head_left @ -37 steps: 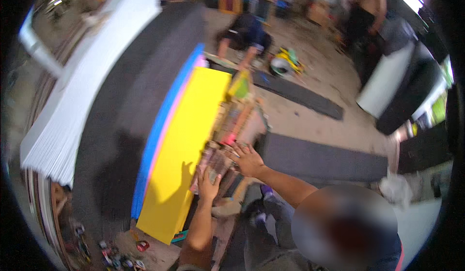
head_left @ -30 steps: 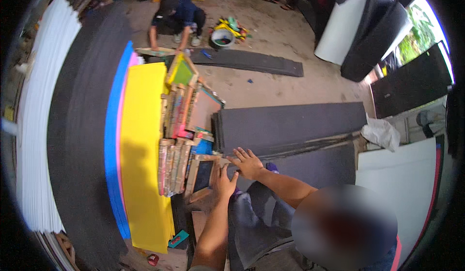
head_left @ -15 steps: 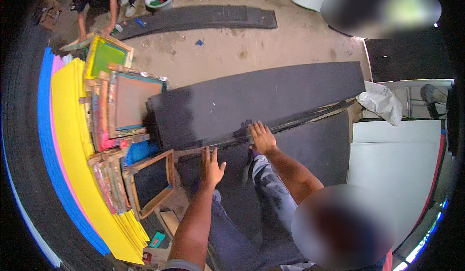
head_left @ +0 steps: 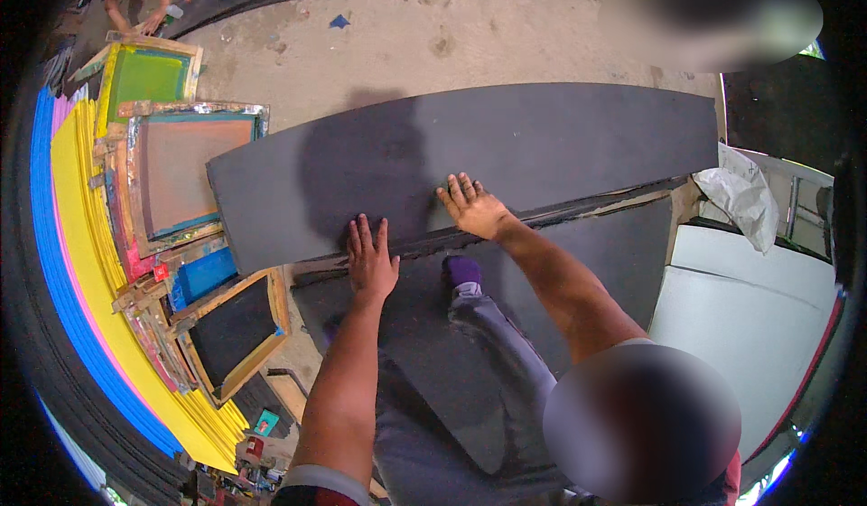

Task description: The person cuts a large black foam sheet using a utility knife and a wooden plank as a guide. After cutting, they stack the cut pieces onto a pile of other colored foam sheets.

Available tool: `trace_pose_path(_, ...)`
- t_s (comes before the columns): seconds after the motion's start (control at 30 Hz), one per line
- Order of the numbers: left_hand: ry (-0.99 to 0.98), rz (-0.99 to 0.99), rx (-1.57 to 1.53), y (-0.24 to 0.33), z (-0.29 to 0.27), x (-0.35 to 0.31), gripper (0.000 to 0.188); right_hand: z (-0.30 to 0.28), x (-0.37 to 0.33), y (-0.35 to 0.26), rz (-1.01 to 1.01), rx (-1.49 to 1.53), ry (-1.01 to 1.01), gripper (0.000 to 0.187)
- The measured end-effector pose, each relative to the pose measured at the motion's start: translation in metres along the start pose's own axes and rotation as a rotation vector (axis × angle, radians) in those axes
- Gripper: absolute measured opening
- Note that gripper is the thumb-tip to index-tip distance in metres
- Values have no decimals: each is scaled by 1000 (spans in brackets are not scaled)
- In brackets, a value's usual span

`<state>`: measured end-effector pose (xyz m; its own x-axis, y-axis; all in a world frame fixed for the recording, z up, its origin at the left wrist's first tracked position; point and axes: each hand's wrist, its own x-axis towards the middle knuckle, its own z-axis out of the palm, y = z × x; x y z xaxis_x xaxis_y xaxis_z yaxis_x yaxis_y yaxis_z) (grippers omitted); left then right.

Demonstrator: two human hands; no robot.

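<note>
a long dark grey sheet point(head_left: 560, 140) lies crosswise in front of the person, on top of a stack whose layered edges show along its near side. the left hand point(head_left: 370, 264) is at that near edge, left of the middle, its fingers extended and slightly spread over the sheet. the right hand point(head_left: 476, 210) is farther right and a bit farther out — palm down, fingers straight and loosely fanned over the sheet's surface. how firmly either hand presses, the view cannot tell. a shadow falls across the sheet around the left fingertips.

nearer the person spreads another dark sheet point(head_left: 623, 253), with a purple-socked foot point(head_left: 461, 269) over it. wooden frames stand to the left: one with a green panel point(head_left: 152, 77), one pinkish-brown point(head_left: 194, 167), one dark point(head_left: 235, 330). beyond them are yellow sheets point(head_left: 81, 176) and blue sheets point(head_left: 56, 199). a white plastic bag point(head_left: 742, 197) sits by the sheet's right end — just above pale sheets point(head_left: 741, 325).
</note>
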<state>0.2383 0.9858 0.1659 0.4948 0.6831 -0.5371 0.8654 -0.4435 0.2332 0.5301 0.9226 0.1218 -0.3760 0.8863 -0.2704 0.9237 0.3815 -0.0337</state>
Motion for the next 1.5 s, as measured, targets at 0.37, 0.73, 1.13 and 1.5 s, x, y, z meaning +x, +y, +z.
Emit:
trace_pose_path(0.37, -143, -79, 108, 14, -25, 12, 88, -34, 33, -51, 190, 13, -274, 65)
trace_pose_path(0.73, 238, 110, 225, 25, -97, 5, 85, -144, -5, -25, 264, 184, 3, 69)
trace_pose_path(1.13, -49, 115, 93, -18, -263, -51, 46, -230, -113, 94, 560, 248, -250, 46)
trace_pose_path(1.5, 25, 29, 33, 67, -231, 2, 47, -214, -108, 129, 401, 366, -170, 50)
